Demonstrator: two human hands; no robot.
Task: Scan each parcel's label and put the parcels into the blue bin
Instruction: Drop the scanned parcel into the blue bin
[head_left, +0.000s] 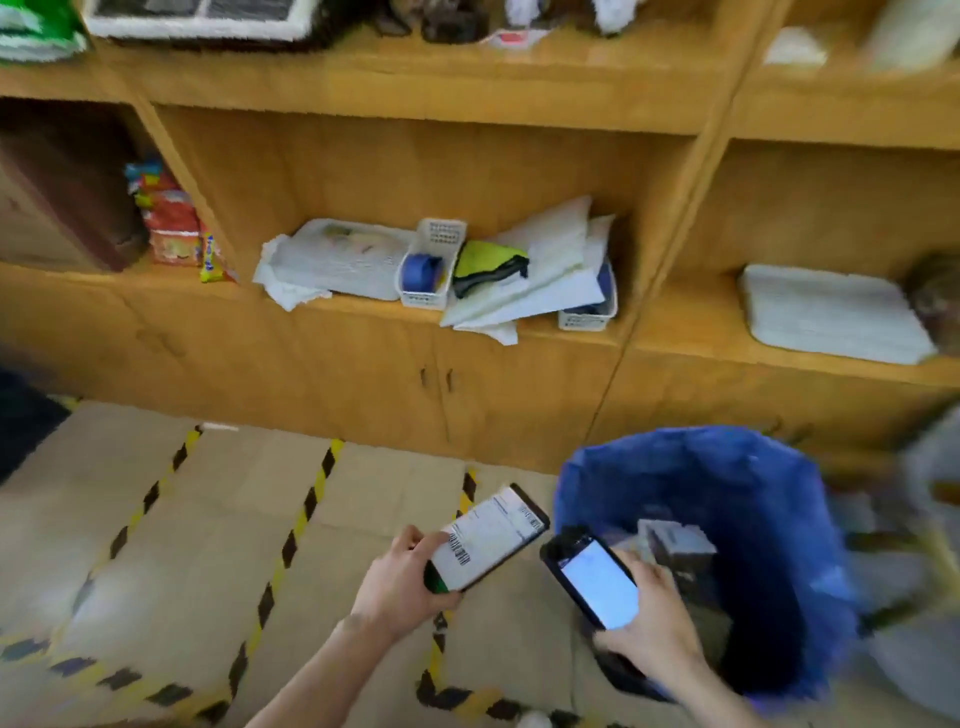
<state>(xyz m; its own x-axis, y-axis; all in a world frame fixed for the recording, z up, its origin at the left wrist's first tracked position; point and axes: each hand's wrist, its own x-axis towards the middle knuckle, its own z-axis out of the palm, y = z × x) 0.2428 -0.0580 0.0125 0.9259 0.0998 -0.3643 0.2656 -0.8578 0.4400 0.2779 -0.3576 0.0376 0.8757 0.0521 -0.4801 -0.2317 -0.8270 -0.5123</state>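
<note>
Left hand holds parcel, long axis pointing up-right.

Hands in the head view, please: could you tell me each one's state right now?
Left hand: grips the labelled parcel.
Right hand: grips the handheld scanner.

Round blue plastic bin, near right. Flat black parcel with white label, black barcodes. Black handheld scanner, pale-blue screen. Yellow-and-black striped tape on beige floor. Honey-orange wooden shelving, far.
</note>
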